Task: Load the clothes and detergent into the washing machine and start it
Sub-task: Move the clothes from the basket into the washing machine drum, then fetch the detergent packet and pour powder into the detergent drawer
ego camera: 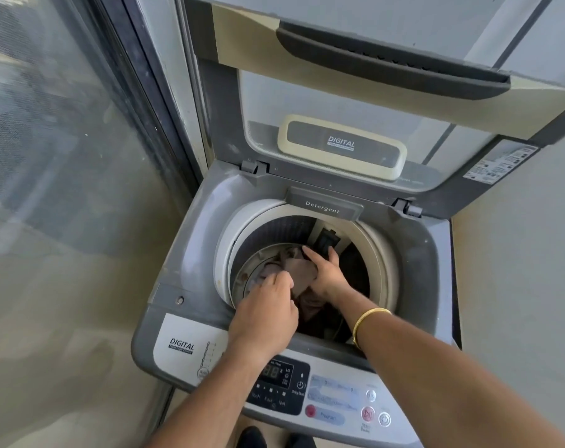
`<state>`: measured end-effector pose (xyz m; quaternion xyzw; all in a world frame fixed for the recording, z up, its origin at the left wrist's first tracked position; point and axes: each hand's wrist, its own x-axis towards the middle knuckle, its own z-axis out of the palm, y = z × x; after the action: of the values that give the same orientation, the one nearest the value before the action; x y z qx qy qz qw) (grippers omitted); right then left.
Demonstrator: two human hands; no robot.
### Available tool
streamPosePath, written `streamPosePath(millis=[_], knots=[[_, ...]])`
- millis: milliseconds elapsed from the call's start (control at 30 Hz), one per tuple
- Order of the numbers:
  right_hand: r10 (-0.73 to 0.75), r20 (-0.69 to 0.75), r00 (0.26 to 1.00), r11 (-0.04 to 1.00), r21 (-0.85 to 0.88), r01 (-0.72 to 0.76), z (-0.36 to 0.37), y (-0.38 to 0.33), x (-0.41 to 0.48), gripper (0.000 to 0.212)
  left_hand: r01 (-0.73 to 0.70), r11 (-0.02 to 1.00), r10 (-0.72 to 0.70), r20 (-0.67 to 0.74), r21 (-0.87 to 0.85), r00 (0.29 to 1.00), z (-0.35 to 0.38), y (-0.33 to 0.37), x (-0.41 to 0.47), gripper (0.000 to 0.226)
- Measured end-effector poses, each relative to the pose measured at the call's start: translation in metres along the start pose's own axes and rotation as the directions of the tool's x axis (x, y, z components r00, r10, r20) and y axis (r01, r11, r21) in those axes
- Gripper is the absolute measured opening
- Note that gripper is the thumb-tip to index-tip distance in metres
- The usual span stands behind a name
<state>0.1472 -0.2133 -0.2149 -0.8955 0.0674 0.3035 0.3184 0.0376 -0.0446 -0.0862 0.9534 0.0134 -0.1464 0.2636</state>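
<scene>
Both hands reach into the drum (274, 231) of the open washer (193, 253). The left hand (265, 313) curls its fingers on the clothes (299, 265); the right hand (328, 274), a bangle (368, 321) on its wrist, lies flat on them. The lid (371, 101) stands upright behind the detergent drawer (323, 206).

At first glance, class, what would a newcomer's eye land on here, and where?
Two hands reach into the open drum: the left hand pinches the clothes, the right hand rests on them. Behind, the lid stands raised; a gold bangle circles the right wrist.
</scene>
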Motion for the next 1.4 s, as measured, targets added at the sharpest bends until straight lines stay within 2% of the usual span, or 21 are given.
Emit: streamPosePath(millis=[33,133,267,400,500,633,700,767,867,1033,1133,1200,1300,1400], knots=[[0.032,-0.010,0.999,0.999,0.001,-0.032,-0.004,-0.002,-0.006,0.091,0.002,1.000,-0.002,0.010,-0.003,1.000,0.000,0.000,0.000,0.024],[0.039,-0.042,0.998,0.996,0.084,-0.035,-0.016,-0.012,-0.030,0.077,0.003,1.000,-0.003,0.041,0.003,0.999,-0.003,0.001,0.000,0.027],[0.045,-0.099,0.994,0.979,0.202,-0.025,-0.033,-0.021,-0.068,0.077,0.020,1.000,-0.019,0.092,0.000,0.996,-0.003,0.000,-0.001,0.025],[0.049,-0.154,0.987,0.919,0.395,0.016,-0.043,-0.026,-0.114,0.051,0.031,0.999,-0.030,0.110,-0.011,0.994,-0.003,0.001,-0.002,0.019],[0.015,-0.230,0.973,0.903,0.421,0.085,-0.051,-0.027,-0.152,0.030,0.028,0.998,-0.023,0.085,-0.056,0.996,-0.005,0.003,-0.006,0.010],[-0.016,-0.374,0.927,0.897,0.405,0.179,-0.070,-0.038,-0.198,0.026,0.054,0.978,-0.034,0.102,-0.200,0.994,-0.018,0.009,-0.015,0.017],[-0.092,-0.484,0.870,0.920,0.294,0.261,-0.091,-0.052,-0.214,0.024,0.045,0.962,-0.018,0.103,-0.271,0.995,-0.029,0.015,-0.015,0.019],[-0.233,-0.600,0.766,0.928,0.099,0.360,-0.122,-0.073,-0.224,0.020,-0.031,0.954,0.050,0.057,-0.299,0.997,-0.046,0.025,-0.009,0.018],[-0.364,-0.698,0.617,0.910,-0.124,0.396,-0.173,-0.108,-0.233,0.020,-0.150,0.926,0.145,-0.041,-0.347,0.989,-0.081,0.050,0.004,0.017],[-0.370,-0.805,0.463,0.887,-0.159,0.433,-0.235,-0.148,-0.242,0.024,-0.291,0.854,0.241,-0.169,-0.432,0.956,-0.131,0.084,0.024,0.016],[-0.265,-0.848,0.459,0.891,-0.034,0.452,-0.248,-0.148,-0.250,0.018,-0.325,0.820,0.279,-0.166,-0.471,0.946,-0.140,0.091,0.032,0.014],[-0.203,-0.850,0.486,0.885,0.053,0.462,-0.244,-0.140,-0.253,0.018,-0.271,0.806,0.243,-0.124,-0.525,0.962,-0.135,0.093,0.039,0.010],[-0.177,-0.821,0.543,0.891,0.101,0.442,-0.226,-0.123,-0.248,0.018,-0.018,0.715,0.037,0.012,-0.699,0.999,-0.110,0.088,0.058,0.005],[-0.151,-0.786,0.600,0.914,0.120,0.388,-0.207,-0.107,-0.233,0.016,0.225,0.581,-0.137,0.178,-0.782,0.974,-0.079,0.075,0.091,0.031]])
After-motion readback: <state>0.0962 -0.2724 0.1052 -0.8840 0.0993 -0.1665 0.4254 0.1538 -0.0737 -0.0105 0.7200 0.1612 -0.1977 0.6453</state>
